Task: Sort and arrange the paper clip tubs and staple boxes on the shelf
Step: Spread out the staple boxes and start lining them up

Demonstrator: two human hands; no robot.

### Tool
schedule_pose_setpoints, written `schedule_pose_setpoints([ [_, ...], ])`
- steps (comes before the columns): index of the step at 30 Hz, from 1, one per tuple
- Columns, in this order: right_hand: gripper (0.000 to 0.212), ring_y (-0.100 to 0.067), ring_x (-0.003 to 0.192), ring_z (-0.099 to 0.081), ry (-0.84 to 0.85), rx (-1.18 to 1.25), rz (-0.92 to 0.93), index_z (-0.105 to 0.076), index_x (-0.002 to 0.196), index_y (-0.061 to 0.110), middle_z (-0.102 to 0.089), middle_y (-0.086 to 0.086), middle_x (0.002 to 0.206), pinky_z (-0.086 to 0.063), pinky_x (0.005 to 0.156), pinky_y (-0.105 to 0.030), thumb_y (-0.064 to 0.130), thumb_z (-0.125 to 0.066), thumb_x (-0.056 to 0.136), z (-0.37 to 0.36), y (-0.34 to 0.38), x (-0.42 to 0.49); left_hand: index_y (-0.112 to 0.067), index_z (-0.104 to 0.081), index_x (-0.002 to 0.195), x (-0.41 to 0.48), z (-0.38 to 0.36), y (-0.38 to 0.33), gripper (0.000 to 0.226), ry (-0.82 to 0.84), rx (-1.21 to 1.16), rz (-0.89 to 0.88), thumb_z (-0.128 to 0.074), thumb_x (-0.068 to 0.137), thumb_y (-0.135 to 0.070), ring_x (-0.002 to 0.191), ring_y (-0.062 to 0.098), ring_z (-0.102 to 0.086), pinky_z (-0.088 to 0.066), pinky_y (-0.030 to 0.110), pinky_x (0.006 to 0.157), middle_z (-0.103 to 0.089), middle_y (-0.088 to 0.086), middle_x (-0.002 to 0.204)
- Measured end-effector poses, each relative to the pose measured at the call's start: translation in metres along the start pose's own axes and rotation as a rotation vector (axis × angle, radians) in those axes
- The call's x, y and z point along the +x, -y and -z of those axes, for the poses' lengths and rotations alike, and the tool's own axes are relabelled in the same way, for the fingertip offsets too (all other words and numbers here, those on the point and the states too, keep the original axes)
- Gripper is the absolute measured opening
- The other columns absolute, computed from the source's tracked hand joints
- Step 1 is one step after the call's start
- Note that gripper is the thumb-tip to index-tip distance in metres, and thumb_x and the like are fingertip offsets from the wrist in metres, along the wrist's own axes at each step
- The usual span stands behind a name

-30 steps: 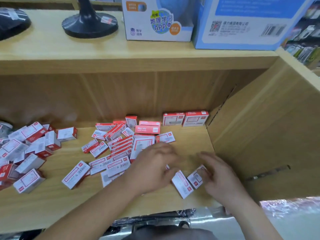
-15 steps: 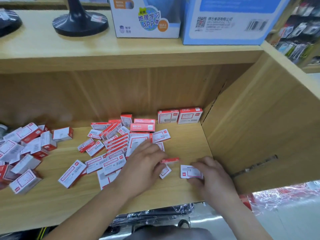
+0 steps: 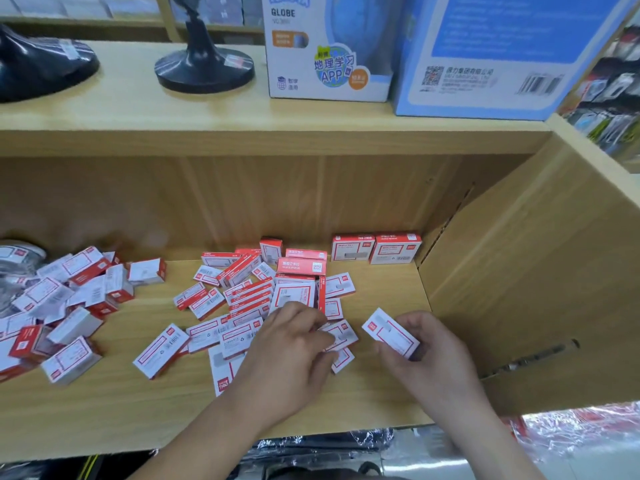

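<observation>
- The right hand [image 3: 429, 351] is clamped on one white cardboard staple box with red edging [image 3: 389, 332]; the fingers are curled around the box's right end.
- This held staple box is tilted, label face up, above the front right part of the light wooden shelf board [image 3: 381, 403]. It is near the wooden side panel [image 3: 519, 271].
- The left hand [image 3: 291, 344] lies palm down, just left of the right hand. Its fingers are bent onto the left end of a second staple box [image 3: 341, 336] of the same kind.
- The thumb of the left hand is hidden, so it cannot be told whether that box is pinched or only pressed.
- The second staple box lies over another white box [image 3: 343, 360] on the board.
- A loose middle heap [image 3: 242, 299] of red-and-white staple boxes lies behind and left of the left hand, at mixed angles.
- A separate left heap [image 3: 62, 306] of the same boxes covers the left end of the board.
- A clear plastic tub [image 3: 14, 268] is partly in view at the left edge, behind the left heap.
- Two larger red-topped boxes [image 3: 375, 249] stand side by side against the back wall, near the right corner.
- On the upper shelf [image 3: 138, 112] stand a black round stand base [image 3: 204, 69], a white globe carton [image 3: 329, 46] and a blue carton [image 3: 502, 53].
</observation>
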State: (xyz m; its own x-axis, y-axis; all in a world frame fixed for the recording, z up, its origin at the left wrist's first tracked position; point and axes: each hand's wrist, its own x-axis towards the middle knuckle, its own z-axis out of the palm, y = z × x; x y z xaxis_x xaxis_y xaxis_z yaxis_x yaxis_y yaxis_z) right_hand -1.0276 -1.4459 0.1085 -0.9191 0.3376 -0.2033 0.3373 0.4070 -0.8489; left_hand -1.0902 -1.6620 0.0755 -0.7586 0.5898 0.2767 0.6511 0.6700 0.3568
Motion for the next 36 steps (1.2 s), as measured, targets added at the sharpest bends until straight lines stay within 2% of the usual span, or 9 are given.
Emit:
schedule_pose_setpoints([
  [7, 0.027, -0.016, 0.075, -0.067, 0.047, 0.165, 0.113, -0.066, 0.097, 0.032, -0.075, 0.009, 0.088, -0.052, 0.064, -0.025, 0.021, -0.084, 0.08, -0.007, 0.017, -0.009, -0.027, -0.077, 0.097, 0.022, 0.026, -0.042, 0.005, -0.011, -0.843, 0.422, -0.073, 0.093, -0.028, 0.069, 0.002, -0.062, -0.047, 0.019, 0.065, -0.072, -0.013, 0.077],
  [10, 0.034, -0.016, 0.068, -0.062, 0.095, 0.181, 0.132, -0.065, 0.098, 0.036, -0.073, 0.005, 0.086, -0.051, 0.065, -0.028, 0.013, -0.082, 0.081, -0.011, 0.016, -0.008, -0.026, -0.075, 0.095, 0.028, 0.02, -0.04, 0.007, 0.01, -0.903, 0.475, -0.07, 0.095, -0.022, 0.068, 0.018, -0.067, -0.056, 0.038, 0.066, -0.074, -0.003, 0.074],
  [16, 0.023, -0.018, 0.078, -0.07, -0.081, 0.17, 0.062, -0.066, 0.093, 0.026, -0.076, 0.01, 0.085, -0.055, 0.075, -0.037, 0.004, -0.07, 0.09, -0.012, -0.011, 0.014, -0.028, -0.073, 0.11, 0.046, 0.022, 0.005, 0.025, -0.105, -0.32, 0.243, -0.066, 0.09, -0.042, 0.102, 0.011, -0.062, -0.053, 0.036, 0.087, -0.067, -0.013, 0.107],
  [19, 0.028, -0.012, 0.084, -0.072, -0.136, 0.083, -0.003, -0.066, 0.091, 0.034, -0.075, 0.019, 0.087, -0.056, 0.082, -0.041, 0.007, -0.07, 0.09, -0.015, -0.023, 0.028, -0.035, -0.046, 0.148, 0.06, 0.034, 0.037, 0.068, 0.07, -0.034, 0.284, -0.068, 0.087, -0.057, 0.148, 0.02, -0.027, -0.034, 0.04, 0.116, -0.034, -0.005, 0.16],
  [21, 0.024, -0.006, 0.08, -0.069, -0.12, -0.052, 0.008, -0.066, 0.085, 0.035, -0.073, 0.02, 0.083, -0.055, 0.077, -0.034, 0.012, -0.07, 0.089, -0.018, -0.029, 0.037, -0.039, -0.018, 0.159, 0.065, 0.032, 0.049, 0.091, 0.267, 0.01, 0.307, -0.064, 0.085, -0.065, 0.157, 0.019, 0.001, -0.019, 0.045, 0.125, -0.005, -0.006, 0.17],
  [26, 0.032, -0.006, 0.075, -0.053, -0.082, -0.45, 0.194, -0.051, 0.06, 0.033, -0.054, 0.012, 0.072, -0.035, 0.064, -0.011, 0.033, -0.072, 0.084, -0.027, -0.023, 0.05, -0.037, -0.04, 0.151, 0.056, 0.022, 0.06, 0.064, 0.126, 0.097, 0.227, -0.063, 0.092, -0.044, 0.146, 0.024, -0.025, -0.039, 0.049, 0.113, -0.039, -0.009, 0.156],
  [28, 0.014, -0.011, 0.101, -0.058, -0.072, -0.423, 0.2, -0.068, 0.091, 0.034, -0.061, 0.014, 0.102, -0.046, 0.08, -0.021, 0.046, -0.07, 0.085, -0.035, -0.01, 0.051, -0.031, -0.054, 0.142, 0.055, 0.023, 0.069, 0.053, 0.033, 0.121, 0.184, -0.066, 0.09, -0.023, 0.131, 0.023, -0.041, -0.049, 0.047, 0.101, -0.057, -0.009, 0.138],
  [31, 0.078, -0.013, 0.148, -0.026, 0.114, -0.435, 0.039, -0.037, 0.148, 0.045, -0.034, 0.01, 0.155, -0.038, 0.113, -0.042, 0.075, -0.059, 0.079, -0.046, 0.014, 0.053, -0.026, -0.058, 0.137, 0.057, 0.03, 0.083, 0.048, 0.018, 0.139, 0.187, -0.07, 0.09, -0.026, 0.119, 0.021, -0.045, -0.049, 0.043, 0.095, -0.062, -0.011, 0.124],
  [36, 0.096, -0.02, 0.155, -0.004, 0.252, -0.637, -0.021, 0.0, 0.152, 0.057, -0.006, 0.011, 0.168, -0.018, 0.12, -0.057, 0.098, -0.028, 0.069, -0.076, 0.039, 0.058, -0.024, -0.065, 0.129, 0.052, 0.044, 0.1, 0.044, 0.038, 0.144, 0.155, -0.072, 0.087, -0.032, 0.109, 0.021, -0.047, -0.049, 0.041, 0.091, -0.063, -0.009, 0.115],
])
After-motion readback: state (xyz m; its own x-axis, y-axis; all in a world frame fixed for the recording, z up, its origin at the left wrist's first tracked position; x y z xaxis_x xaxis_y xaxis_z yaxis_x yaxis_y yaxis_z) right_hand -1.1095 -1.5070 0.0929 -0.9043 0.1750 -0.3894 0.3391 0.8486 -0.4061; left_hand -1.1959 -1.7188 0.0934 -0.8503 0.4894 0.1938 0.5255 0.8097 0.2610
